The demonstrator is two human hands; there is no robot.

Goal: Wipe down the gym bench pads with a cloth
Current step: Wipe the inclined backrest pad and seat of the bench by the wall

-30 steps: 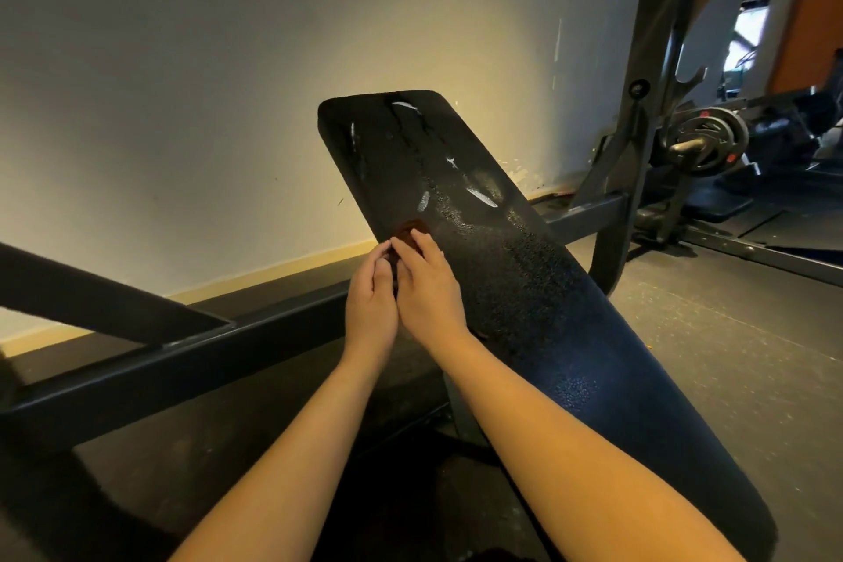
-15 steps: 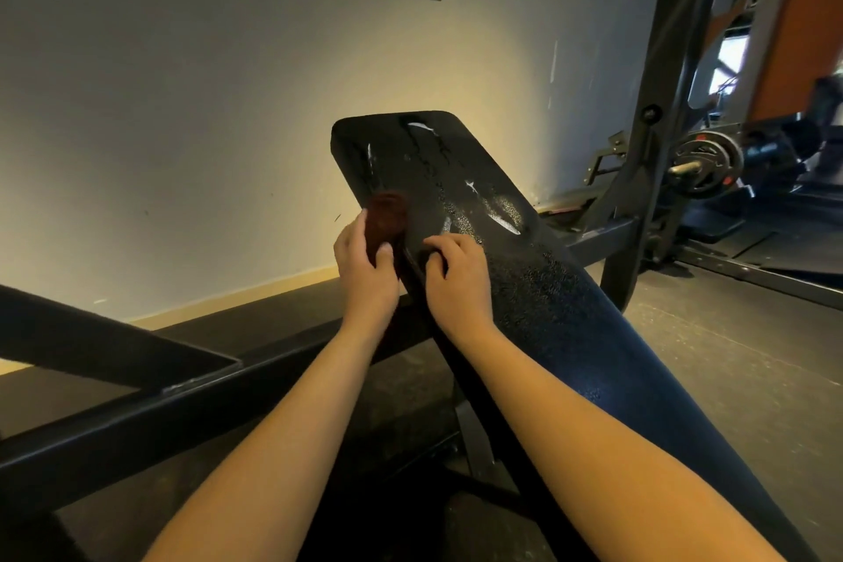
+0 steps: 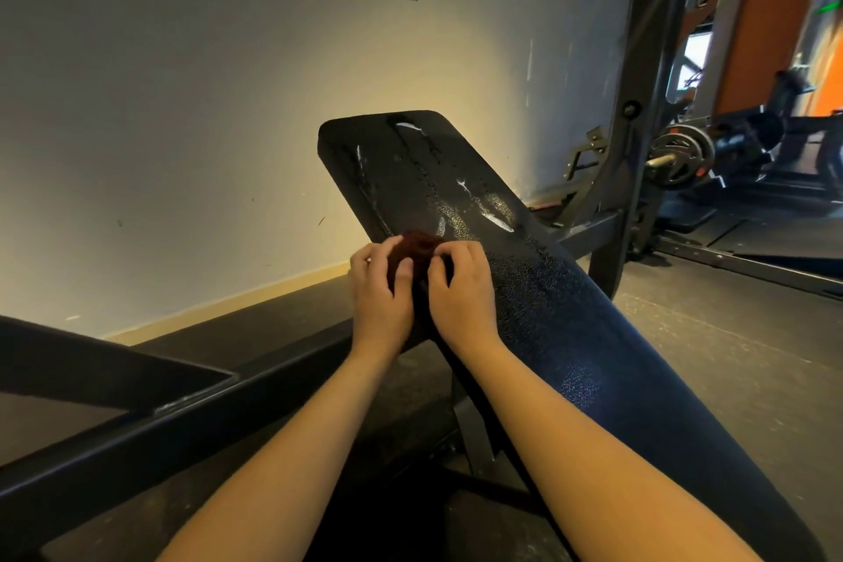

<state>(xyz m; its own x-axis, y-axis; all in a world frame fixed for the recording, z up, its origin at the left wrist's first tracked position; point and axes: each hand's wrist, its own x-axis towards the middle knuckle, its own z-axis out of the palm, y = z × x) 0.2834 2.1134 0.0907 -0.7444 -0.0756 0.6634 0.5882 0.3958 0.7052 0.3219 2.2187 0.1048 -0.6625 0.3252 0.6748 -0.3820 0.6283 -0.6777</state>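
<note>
A long black bench pad (image 3: 538,287) slopes up away from me toward the wall, with wet streaks and droplets on its upper half. A small dark red cloth (image 3: 413,249) is bunched on the pad near its left edge. My left hand (image 3: 381,292) grips the cloth from the left, fingers curled over it. My right hand (image 3: 460,287) pinches the cloth's right side with curled fingers. Most of the cloth is hidden between my hands.
A black steel frame beam (image 3: 191,406) runs across below the pad. A rack upright (image 3: 638,105) stands to the right, with a weight plate on a bar (image 3: 679,157) behind it. The wall (image 3: 182,128) is close behind the bench. Rubber floor (image 3: 730,356) lies to the right.
My right hand has come back onto the cloth, so both hands now hold it together. The cloth sits slightly lower on the pad than half a second ago.
</note>
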